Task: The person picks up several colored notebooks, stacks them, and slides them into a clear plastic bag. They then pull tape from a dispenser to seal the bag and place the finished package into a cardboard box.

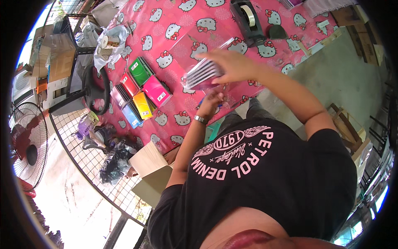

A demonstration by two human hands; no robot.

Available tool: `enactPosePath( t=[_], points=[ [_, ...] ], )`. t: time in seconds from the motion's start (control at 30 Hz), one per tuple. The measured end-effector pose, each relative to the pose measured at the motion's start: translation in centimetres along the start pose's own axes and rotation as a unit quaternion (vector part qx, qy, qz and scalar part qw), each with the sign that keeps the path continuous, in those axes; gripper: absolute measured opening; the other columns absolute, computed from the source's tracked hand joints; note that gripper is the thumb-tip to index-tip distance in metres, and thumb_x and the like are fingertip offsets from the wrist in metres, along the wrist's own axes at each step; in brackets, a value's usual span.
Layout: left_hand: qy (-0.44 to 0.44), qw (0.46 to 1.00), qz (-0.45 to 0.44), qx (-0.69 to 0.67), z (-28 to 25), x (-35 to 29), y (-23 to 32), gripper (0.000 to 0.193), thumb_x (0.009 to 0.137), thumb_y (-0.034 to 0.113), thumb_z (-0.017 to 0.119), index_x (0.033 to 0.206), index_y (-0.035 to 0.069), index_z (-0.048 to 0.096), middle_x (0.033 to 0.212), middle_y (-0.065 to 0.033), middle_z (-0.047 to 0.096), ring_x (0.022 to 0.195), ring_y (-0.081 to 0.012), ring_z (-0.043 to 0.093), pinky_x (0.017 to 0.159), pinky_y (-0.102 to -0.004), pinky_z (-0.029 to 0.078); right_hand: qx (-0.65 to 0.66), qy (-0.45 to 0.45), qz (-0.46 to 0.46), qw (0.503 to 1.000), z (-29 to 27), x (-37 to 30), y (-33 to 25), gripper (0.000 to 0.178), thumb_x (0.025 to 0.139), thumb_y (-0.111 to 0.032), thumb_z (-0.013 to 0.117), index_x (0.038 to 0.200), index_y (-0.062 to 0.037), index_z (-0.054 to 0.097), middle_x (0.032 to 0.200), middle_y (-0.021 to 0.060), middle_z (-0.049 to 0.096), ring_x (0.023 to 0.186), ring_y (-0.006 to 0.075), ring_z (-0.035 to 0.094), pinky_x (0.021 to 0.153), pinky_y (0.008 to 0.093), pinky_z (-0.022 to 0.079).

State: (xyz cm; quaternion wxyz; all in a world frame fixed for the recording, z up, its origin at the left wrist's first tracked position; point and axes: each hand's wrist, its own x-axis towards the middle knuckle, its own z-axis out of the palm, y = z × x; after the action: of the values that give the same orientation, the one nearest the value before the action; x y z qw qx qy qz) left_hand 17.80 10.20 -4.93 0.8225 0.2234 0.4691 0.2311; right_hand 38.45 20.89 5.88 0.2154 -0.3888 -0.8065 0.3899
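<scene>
My right hand (pixel 236 66) is closed around a stack of spiral notebooks (pixel 202 75), whose dark bindings and pale edges face left. A clear plastic sheet or bag (pixel 182 47) lies around and behind the stack on the table. Just below, nearer my body, my left hand (pixel 212 103) has its fingers curled in. Bits of something blue show beside those fingers, too small to name. To the left lie several small spiral notebooks in two rows, among them a green one (pixel 141 71), a pink one (pixel 157 91) and a yellow one (pixel 143 104).
A pink cartoon-print cloth (pixel 174 31) covers the table. A black tape dispenser (pixel 250 23) stands at the back, beside a dark rounded object (pixel 277 32). A plastic bag with tape rolls (pixel 110 45) sits far left. Cardboard boxes (pixel 151 162) and a fan (pixel 30 149) are at left.
</scene>
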Motion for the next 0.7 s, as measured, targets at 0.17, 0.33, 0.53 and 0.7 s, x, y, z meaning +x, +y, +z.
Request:
enactPosePath(
  t=[0.17,0.33,0.53,0.7],
  points=[
    [0.023,0.963,0.241,0.12,2.2,-0.7,7.2,0.052,0.078,-0.007,0.063,0.125,0.0,0.041,0.119,-0.0115,0.055,0.106,-0.0194,0.057,0.088,-0.0317,0.05,-0.035,-0.027,0.057,0.997,0.4,-4.3,5.5,0.087,0.064,-0.024,0.078,0.139,-0.0124,0.034,0.119,0.0147,0.053,0.11,0.0324,0.053,0.093,0.0416,0.043],
    [0.082,0.929,0.271,0.238,3.0,0.0,7.5,0.058,0.08,0.005,0.066,0.131,-0.002,0.038,0.111,-0.0133,0.059,0.1,-0.0172,0.059,0.078,-0.031,0.052,-0.073,0.127,0.074,0.986,1.9,-4.7,3.8,0.081,0.07,-0.037,0.073,0.138,-0.0075,0.039,0.12,0.018,0.051,0.115,0.0325,0.049,0.093,0.0409,0.043],
    [0.268,0.789,0.222,0.506,5.2,-0.7,11.4,0.025,0.088,0.007,0.056,0.108,-0.006,0.063,0.081,-0.012,0.067,0.07,-0.0145,0.065,0.057,-0.0277,0.055,-0.173,-0.012,0.143,0.974,-0.4,-1.5,2.0,0.037,0.083,-0.03,0.059,0.107,-0.0019,0.062,0.093,0.0138,0.061,0.088,0.0281,0.061,0.077,0.0401,0.048],
    [0.279,0.852,0.275,0.348,4.8,-5.7,13.5,0.025,0.089,0.005,0.053,0.109,-0.003,0.063,0.083,-0.0133,0.068,0.075,-0.02,0.068,0.06,-0.0292,0.052,-0.079,0.077,0.107,0.988,-5.1,-3.0,0.1,0.023,0.082,-0.014,0.059,0.1,-0.0011,0.064,0.078,0.0112,0.059,0.071,0.0253,0.061,0.067,0.0362,0.048]
  ],
)
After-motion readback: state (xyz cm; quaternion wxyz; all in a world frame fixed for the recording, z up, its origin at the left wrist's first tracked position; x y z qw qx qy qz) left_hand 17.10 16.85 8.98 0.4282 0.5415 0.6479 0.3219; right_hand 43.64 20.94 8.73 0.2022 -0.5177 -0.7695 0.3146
